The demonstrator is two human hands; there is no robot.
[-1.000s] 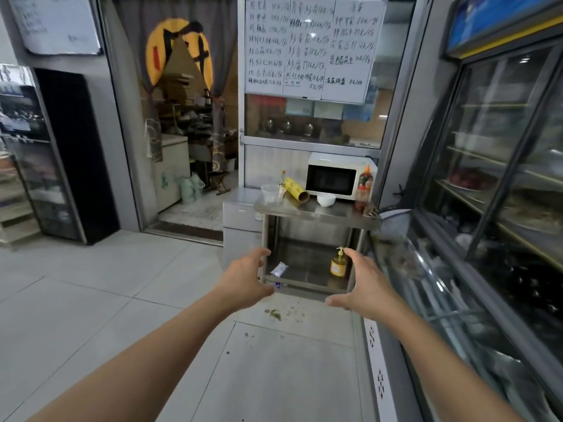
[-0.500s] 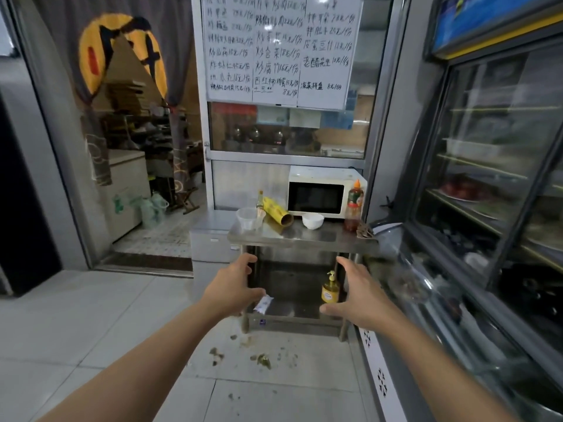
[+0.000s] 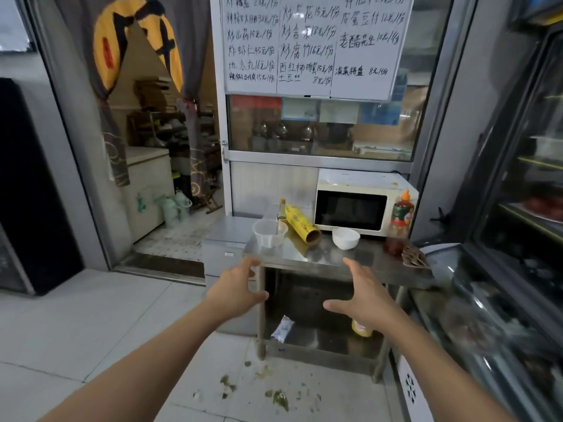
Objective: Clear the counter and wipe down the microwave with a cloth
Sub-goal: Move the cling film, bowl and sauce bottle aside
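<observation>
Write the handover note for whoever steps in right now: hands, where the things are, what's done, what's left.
Left hand: open, empty, raised short of the counter.
Right hand: open, empty, raised in front of the counter.
On the counter: microwave at the back, door closed; clear cup at the left; yellow roll lying beside it; white bowl in front of the microwave; sauce bottle at the right.
Done: nothing; all items on the counter.
Left: clear the counter, find a cloth (none in view), wipe the microwave.
</observation>
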